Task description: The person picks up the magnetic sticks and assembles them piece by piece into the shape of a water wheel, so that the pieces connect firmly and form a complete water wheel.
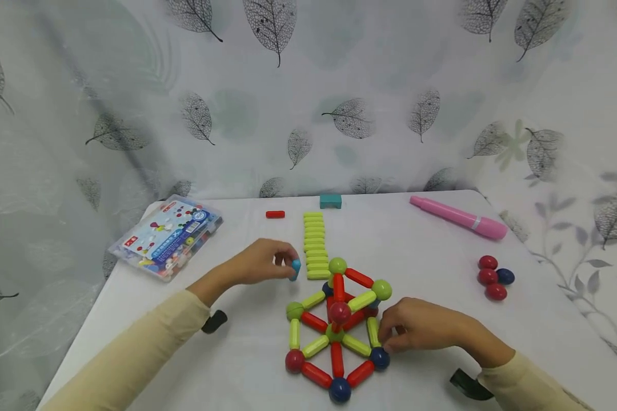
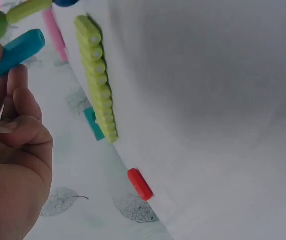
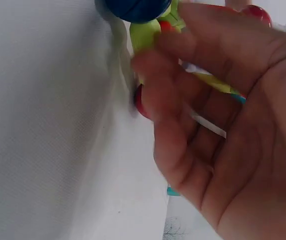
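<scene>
Pinching blue stick (image 1: 295, 270) w/ L hand (image 1: 259, 264), above table (image 1: 226, 365), to back left of ball-and-stick model (image 1: 335, 334). Bending R hand (image 1: 424, 326) at right side of model, nr dark blue ball (image 1: 380, 359) & green stick (image 1: 373, 332); cannot tell if gripping or only touching. Behind model: row of green sticks (image 1: 316, 245), teal block (image 1: 331, 201). Back left of model: box (image 1: 167, 237). Back right: pink pen (image 1: 457, 217).
</scene>
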`<state>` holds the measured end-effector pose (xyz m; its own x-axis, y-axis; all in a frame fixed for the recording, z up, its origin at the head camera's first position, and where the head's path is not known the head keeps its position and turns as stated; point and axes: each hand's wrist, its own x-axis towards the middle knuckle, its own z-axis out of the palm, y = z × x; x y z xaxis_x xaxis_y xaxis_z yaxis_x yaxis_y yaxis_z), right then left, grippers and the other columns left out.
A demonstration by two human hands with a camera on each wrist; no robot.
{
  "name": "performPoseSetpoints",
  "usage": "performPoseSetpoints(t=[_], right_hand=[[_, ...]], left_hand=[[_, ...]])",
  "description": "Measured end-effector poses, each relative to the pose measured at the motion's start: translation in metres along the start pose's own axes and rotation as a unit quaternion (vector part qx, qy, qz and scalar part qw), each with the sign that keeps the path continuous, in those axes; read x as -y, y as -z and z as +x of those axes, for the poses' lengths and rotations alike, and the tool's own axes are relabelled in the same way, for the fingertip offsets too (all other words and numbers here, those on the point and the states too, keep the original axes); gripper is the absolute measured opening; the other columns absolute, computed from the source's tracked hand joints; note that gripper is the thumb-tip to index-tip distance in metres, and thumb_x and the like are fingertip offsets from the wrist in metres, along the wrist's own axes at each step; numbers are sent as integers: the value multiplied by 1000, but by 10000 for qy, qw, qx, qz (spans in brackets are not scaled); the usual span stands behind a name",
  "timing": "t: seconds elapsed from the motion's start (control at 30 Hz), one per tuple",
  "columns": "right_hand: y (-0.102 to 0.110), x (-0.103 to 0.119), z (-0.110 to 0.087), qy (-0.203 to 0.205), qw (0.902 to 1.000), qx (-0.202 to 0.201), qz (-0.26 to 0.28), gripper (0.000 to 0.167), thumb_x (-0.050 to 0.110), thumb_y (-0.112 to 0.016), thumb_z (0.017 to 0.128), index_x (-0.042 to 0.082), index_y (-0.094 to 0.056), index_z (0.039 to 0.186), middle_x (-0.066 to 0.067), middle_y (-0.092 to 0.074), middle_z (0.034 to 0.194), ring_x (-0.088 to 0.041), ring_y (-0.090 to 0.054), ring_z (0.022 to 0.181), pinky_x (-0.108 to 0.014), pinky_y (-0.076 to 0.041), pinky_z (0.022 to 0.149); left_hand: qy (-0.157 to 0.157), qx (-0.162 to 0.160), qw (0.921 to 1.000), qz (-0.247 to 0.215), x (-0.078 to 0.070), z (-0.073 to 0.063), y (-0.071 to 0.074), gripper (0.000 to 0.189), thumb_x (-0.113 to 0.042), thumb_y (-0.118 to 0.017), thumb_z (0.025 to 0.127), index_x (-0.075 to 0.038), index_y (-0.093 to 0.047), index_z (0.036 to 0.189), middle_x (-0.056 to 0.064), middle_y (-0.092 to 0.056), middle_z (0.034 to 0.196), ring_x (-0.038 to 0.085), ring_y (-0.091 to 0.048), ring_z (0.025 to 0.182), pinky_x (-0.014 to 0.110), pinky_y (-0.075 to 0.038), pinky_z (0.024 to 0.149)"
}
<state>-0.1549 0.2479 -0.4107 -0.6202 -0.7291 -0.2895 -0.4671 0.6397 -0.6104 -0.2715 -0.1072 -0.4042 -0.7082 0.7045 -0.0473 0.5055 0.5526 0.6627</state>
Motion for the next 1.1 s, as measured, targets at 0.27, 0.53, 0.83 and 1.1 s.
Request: performPoseSetpoints(t=[0.27, 0.53, 0.83, 1.1], right_hand=[[0, -6, -1, -212, 9984, -486, -194, 6, 30, -74, 94, 27, -78, 97, 24, -66, 84, 2, -56, 75, -22, -52, 70], [1, -3, -1, -242, 9985, -464, -178, 7, 29, -74, 94, 26, -78, 98, 23, -66, 85, 2, -56, 75, -22, -51, 69], [1, -3, -1, -254, 9971, -659, -285, 9, 27, -75, 93, 23, -78, 100, 22, -68, 87, 2, -56, 75, -22, -52, 70], [-1, -7, 1, -573, 9915, -1139, -250, 13, 24, -74, 93, 16, -78, 103, 16, -70, 89, 0, -56, 73, -21, -52, 67]], left_hand=[[-389, 269, 9979, -432, -7, -32, -17, 13, -20, -75, 92, -18, -73, 105, -14, -67, 87, 11, -58, 85, 25, -51, 75], [-448, 271, 9984, -229, -4, -35, -25, 15, -21, -76, 92, -20, -73, 106, -16, -68, 93, 11, -58, 89, 27, -53, 79], [-327, 328, 9989, -14, -1, -36, -23, 25, -21, -80, 89, -17, -73, 113, -15, -69, 96, 12, -60, 91, 27, -53, 81], [619, -445, 9910, 1096, 27, -7, 5, 33, -15, -76, 92, -8, -69, 124, 7, -70, 108, 27, -63, 99, 35, -55, 86]])
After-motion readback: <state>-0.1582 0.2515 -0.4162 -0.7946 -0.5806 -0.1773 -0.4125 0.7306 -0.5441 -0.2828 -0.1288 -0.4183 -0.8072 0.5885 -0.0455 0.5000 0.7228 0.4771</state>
